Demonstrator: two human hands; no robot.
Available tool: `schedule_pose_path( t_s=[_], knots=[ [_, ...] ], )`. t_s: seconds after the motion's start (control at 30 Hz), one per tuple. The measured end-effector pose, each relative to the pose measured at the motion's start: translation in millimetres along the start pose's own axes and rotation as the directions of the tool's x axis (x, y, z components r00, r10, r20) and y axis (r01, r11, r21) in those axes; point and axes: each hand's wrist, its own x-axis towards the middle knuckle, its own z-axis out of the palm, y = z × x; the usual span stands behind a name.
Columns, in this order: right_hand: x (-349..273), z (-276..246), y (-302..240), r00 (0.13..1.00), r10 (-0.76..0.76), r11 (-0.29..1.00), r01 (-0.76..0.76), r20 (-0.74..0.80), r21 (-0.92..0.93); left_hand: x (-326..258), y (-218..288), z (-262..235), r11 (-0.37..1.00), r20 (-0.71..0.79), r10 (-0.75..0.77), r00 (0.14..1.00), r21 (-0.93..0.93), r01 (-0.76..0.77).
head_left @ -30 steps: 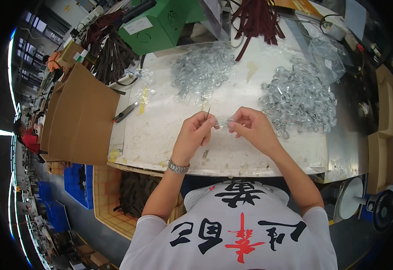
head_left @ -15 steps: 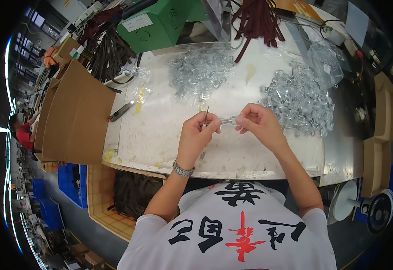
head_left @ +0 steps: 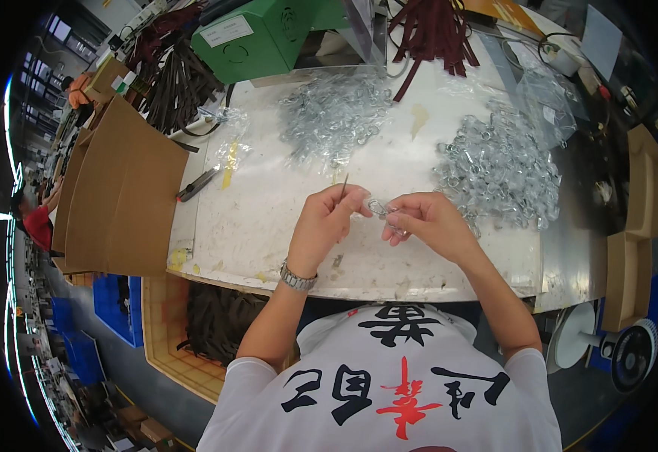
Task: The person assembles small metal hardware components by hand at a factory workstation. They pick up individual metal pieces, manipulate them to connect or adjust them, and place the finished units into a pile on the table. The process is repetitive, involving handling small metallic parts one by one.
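My left hand (head_left: 327,220) pinches a thin dark pointed tool (head_left: 343,186) that sticks up from its fingers. My right hand (head_left: 424,221) grips a small silver metal ring part (head_left: 379,209) held between the two hands over the white worktop (head_left: 269,218). A metal watch (head_left: 297,278) is on my left wrist. A heap of the same silver metal parts (head_left: 499,168) lies just right of my right hand, and a second heap (head_left: 334,113) lies further back on clear plastic.
Flat brown cardboard sheets (head_left: 118,196) lean at the table's left edge. A green metal box (head_left: 257,34) and dark red straps (head_left: 431,30) stand at the back. Dark straps (head_left: 171,75) pile up at back left. Pliers (head_left: 197,183) lie left. A fan (head_left: 615,350) sits lower right.
Both hands have stayed close together over the worktop, shifting only slightly while working the small metal part between the fingers.
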Motion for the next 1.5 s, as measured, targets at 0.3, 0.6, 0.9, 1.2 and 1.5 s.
schedule_pose_path(
  t_s=[0.3, 0.6, 0.9, 1.2, 1.5],
  knots=[
    [3.2, 8.8, 7.0, 0.999, 0.019, 0.996, -0.015, -0.046, 0.09, -3.5, -6.4, 6.8, 0.887, 0.021, 0.263, 0.965, 0.388, -0.25],
    [8.2, 2.8, 9.3, 0.983, 0.035, 0.992, -0.055, 0.181, 0.11, -1.2, -11.6, -4.7, 0.986, -0.088, -0.024, 0.996, -0.168, 0.009],
    [1.9, 12.4, 18.7, 0.982, 0.099, 0.966, -0.134, 0.16, 0.222, -10.4, -8.4, 10.3, 0.966, -0.023, 0.136, 0.99, 0.225, -0.128],
    [0.0, 18.2, 16.8, 0.996, 0.037, 0.998, -0.041, 0.082, 0.044, -6.3, -17.2, 8.0, 0.989, -0.166, 0.107, 0.98, 0.123, -0.087],
    [0.6, 14.3, 29.3, 0.97, 0.009, 0.886, -0.12, 0.242, 0.447, -14.1, -5.8, 3.6, 0.995, 0.111, 0.059, 0.992, 0.075, -0.068]
  ],
)
